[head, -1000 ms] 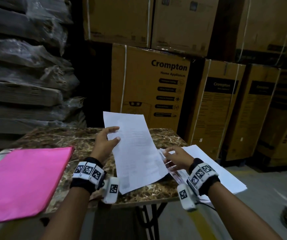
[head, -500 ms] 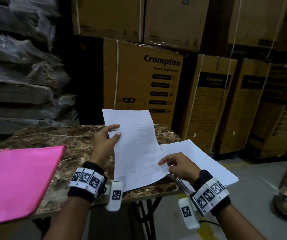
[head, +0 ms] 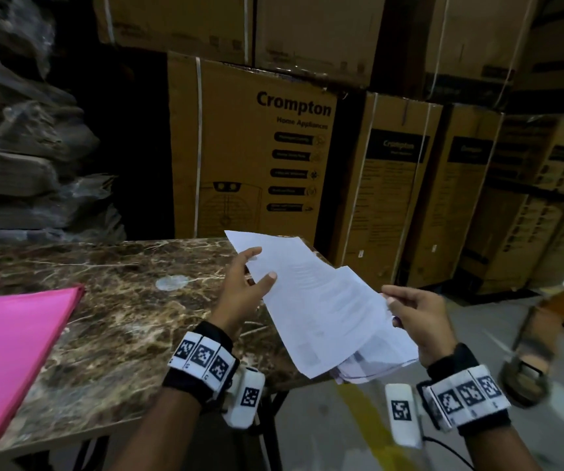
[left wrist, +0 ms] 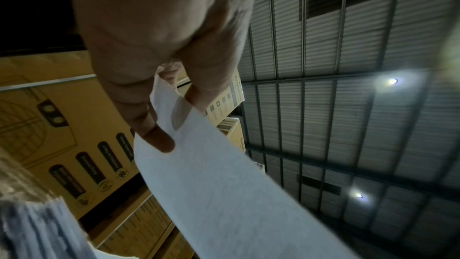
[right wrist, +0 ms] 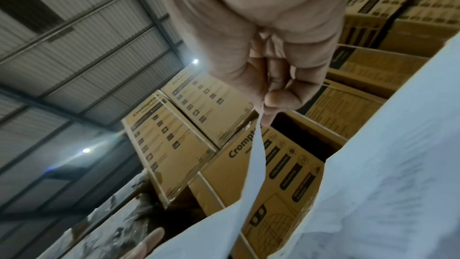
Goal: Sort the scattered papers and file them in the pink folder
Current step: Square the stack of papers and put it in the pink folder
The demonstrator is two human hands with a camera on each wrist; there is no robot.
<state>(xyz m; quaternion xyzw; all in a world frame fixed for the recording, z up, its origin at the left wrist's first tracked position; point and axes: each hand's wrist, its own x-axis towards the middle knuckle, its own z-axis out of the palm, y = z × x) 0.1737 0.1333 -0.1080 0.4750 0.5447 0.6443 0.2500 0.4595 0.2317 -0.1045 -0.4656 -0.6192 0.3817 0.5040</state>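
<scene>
Printed white papers (head: pixel 321 304) are held in the air over the right end of the marble table (head: pixel 110 300). My left hand (head: pixel 250 283) pinches the top sheet (left wrist: pixel 211 184) at its left edge, thumb on the printed face. My right hand (head: pixel 406 307) pinches the right edge of a lower sheet (right wrist: pixel 256 157) between thumb and fingers, and more sheets sag beneath it. The pink folder (head: pixel 11 351) lies closed on the table's left side, well away from both hands.
Tall brown Crompton cartons (head: pixel 253 147) stand stacked behind the table and along the right. Plastic-wrapped bundles (head: pixel 18 147) pile up at the left. Grey floor (head: pixel 358 430) with a yellow line lies past the table's right end, with a blurred trolley-like object (head: pixel 528 362) on it.
The right hand has lifted the sheets off the table edge and now pinches them in the air. The left hand has tilted its sheet to the right. The head view swung right.
</scene>
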